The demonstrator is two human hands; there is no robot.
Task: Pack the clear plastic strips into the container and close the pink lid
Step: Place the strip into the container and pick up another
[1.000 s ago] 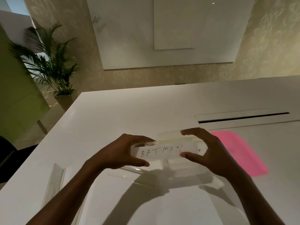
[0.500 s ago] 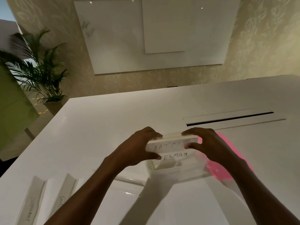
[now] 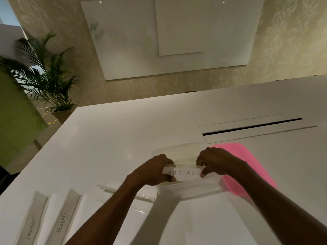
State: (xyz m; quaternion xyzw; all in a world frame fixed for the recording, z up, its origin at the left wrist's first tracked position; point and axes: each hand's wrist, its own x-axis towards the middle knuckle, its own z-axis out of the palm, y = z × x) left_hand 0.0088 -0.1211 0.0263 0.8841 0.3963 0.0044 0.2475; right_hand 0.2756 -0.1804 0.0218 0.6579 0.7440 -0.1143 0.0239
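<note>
white table [image 3: 123, 138], potted palm [image 3: 44, 82], whiteboard [image 3: 127, 41]

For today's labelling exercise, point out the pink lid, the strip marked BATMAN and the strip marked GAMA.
pink lid [image 3: 247, 161]: head view, bare top face.
BATMAN strip [image 3: 184, 173]: head view, lettered middle.
GAMA strip [image 3: 62, 222]: head view, lettered face.

Left strip [image 3: 31, 221] cut by bottom edge, lettering unreadable. Container [image 3: 187, 187] near wall blurred; contents behind BATMAN strip [image 3: 184, 174] indistinct. Pink lid [image 3: 247, 167] partly hidden by right hand [image 3: 219, 160]. Whiteboard scribble [image 3: 96, 30] illegible.
</note>
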